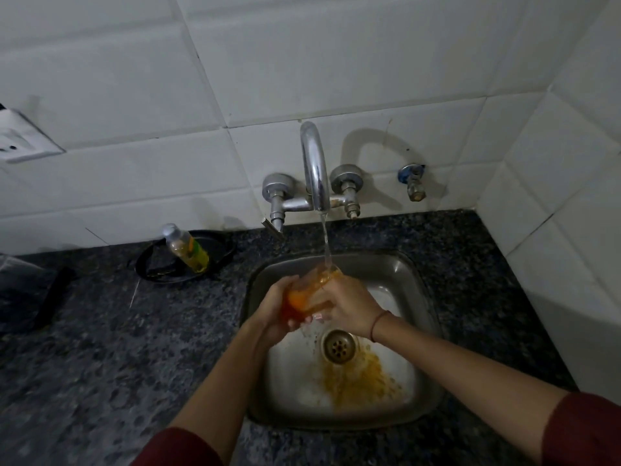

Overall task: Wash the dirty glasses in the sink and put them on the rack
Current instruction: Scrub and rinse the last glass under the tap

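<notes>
A clear glass [311, 294] stained with orange liquid is tilted over the steel sink [416, 297], its mouth under the running stream from the tap [314, 169]. My left hand [277, 314] wraps its base from the left. My right hand [349, 306] grips its side from the right. Both hands hold the glass above the drain [339, 346]. Orange residue [359, 378] lies spread over the sink floor in front of the drain. No rack is in view.
A small bottle of yellow liquid [186, 248] lies on a black tray [158, 270] on the dark granite counter [117, 331] to the left of the sink. White tiled walls close in behind and at the right. A wall socket [20, 139] sits at the far left.
</notes>
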